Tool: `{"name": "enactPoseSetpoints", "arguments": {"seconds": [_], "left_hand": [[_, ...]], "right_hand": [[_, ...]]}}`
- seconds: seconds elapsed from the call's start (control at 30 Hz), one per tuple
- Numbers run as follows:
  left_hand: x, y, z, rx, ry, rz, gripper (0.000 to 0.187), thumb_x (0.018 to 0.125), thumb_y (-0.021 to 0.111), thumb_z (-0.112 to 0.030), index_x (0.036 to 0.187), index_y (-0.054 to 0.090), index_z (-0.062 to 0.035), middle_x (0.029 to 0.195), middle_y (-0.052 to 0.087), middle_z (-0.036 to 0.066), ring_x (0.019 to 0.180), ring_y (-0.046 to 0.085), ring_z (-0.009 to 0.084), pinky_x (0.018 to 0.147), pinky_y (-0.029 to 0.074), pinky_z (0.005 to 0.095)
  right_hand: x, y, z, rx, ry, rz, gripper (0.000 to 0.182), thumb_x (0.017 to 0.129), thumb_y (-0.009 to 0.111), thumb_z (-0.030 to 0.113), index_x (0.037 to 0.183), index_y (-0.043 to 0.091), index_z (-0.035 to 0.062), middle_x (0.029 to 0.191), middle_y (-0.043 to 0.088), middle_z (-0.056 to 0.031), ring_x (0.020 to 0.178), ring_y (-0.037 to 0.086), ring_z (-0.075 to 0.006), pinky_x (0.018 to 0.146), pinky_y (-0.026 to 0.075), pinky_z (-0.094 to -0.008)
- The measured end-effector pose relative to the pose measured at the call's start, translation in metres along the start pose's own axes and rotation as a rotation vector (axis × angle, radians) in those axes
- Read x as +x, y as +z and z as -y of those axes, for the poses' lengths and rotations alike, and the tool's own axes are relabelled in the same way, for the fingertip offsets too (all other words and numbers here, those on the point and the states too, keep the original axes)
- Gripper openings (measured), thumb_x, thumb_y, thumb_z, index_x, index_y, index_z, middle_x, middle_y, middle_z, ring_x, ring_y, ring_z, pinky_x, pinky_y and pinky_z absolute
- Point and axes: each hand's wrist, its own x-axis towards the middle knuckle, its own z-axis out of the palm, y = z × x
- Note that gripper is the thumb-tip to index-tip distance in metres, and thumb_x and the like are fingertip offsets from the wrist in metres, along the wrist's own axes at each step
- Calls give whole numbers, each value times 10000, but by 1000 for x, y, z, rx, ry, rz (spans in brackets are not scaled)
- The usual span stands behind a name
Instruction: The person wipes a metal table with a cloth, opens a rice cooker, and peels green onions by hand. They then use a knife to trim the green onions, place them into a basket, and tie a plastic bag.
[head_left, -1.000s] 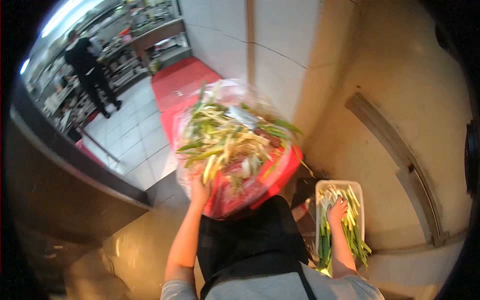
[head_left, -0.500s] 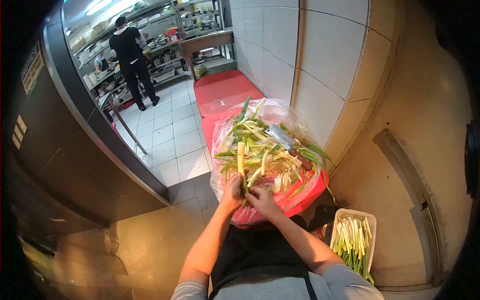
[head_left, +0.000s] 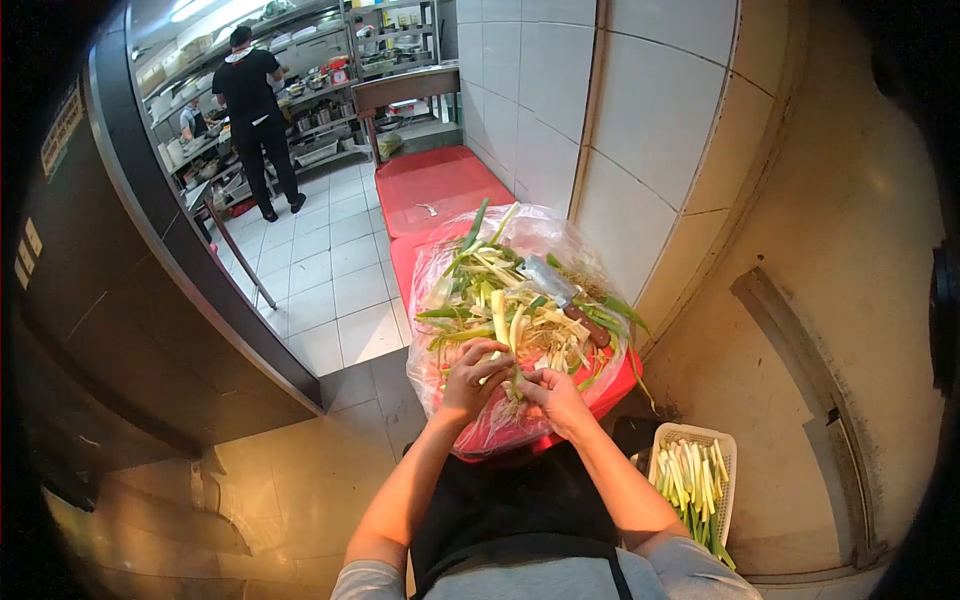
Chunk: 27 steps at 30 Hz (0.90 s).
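My left hand (head_left: 472,382) is closed around a pale leek (head_left: 499,318) that points away from me. My right hand (head_left: 553,395) pinches at the near part of the stalk, its fingertips close to the left fingers. A second pale strip (head_left: 516,328) stands beside the stalk; whether it is still attached cannot be made out. Beyond both hands, a heap of leek trimmings (head_left: 480,272) with green leaves and stringy roots lies on a clear plastic bag (head_left: 428,345). A cleaver (head_left: 550,280) with a brown handle rests on the heap.
Under the bag is a red bench top (head_left: 440,188). A white basket (head_left: 734,470) of leeks stands on the floor to my right. A tiled wall (head_left: 640,130) borders the bench. A person in black (head_left: 252,110) stands in the kitchen beyond, near metal shelves.
My hands have shifted slightly right, and the right hand's fingers have moved up along the stalk. A pale strip now shows beside the leek. The view has turned a little.
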Motion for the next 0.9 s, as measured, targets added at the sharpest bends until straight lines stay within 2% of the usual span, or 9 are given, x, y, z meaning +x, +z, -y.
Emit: {"name": "enactPoseSetpoints", "arguments": {"seconds": [0.17,0.27,0.37,0.5,0.63,0.77,0.8,0.87,0.9], "left_hand": [[6,8,-2,197,4,-5,244,766,642,-132,1000,606,-75,939,594,78,912,549,266,802,416,382],[2,16,14,-143,-80,125,266,777,635,-131,1027,595,-51,996,596,89,934,557,283,800,434,371],[3,9,-2,-217,24,166,285,780,634,-121,1053,589,-49,1035,599,105,956,563,299,808,446,366],[-1,12,8,-381,-51,252,293,759,664,-108,1041,615,-43,1045,610,101,1018,560,242,858,440,343],[-2,20,5,-35,112,71,118,799,609,-102,877,585,-16,796,608,79,780,584,258,688,454,366],[-4,30,5,-175,-312,-106,67,814,568,-81,793,564,-17,766,595,102,724,589,200,613,452,327],[6,22,-5,-395,-486,-229,112,834,554,-122,805,557,-14,698,571,110,626,565,176,569,441,303],[6,32,42,-4,-296,-403,187,866,539,-176,786,558,-9,624,549,73,545,540,149,513,431,288],[12,25,48,-373,-505,-401,213,883,523,-200,801,560,-7,634,552,55,545,553,138,502,439,278]], "right_hand": [[-3,-7,-5,56,33,100,178,819,635,131,911,530,21,794,568,-28,635,559,-116,556,492,-238],[-10,-9,-6,156,58,72,155,831,617,124,914,524,32,794,574,-27,624,561,-114,555,505,-244],[-10,-19,-6,230,79,22,123,840,600,115,902,519,46,768,587,-30,576,576,-117,548,530,-259],[-14,-20,2,178,113,55,117,840,592,100,871,483,73,643,557,-30,476,557,-132,581,552,-317],[-11,-23,-9,250,144,79,124,824,606,90,869,492,78,641,554,-26,495,563,-131,565,541,-321],[-13,-16,-16,118,107,50,142,809,624,98,865,499,62,654,551,-22,491,544,-126,488,473,-260],[-15,-15,-18,42,81,42,153,804,630,103,867,500,54,655,548,-20,483,535,-124,467,448,-243],[-25,-15,-19,47,112,78,154,797,633,103,863,505,47,662,553,-33,489,541,-132,461,444,-240],[-30,-17,-20,48,130,96,155,793,634,103,862,508,44,666,556,-40,492,543,-136,458,441,-239]]}}
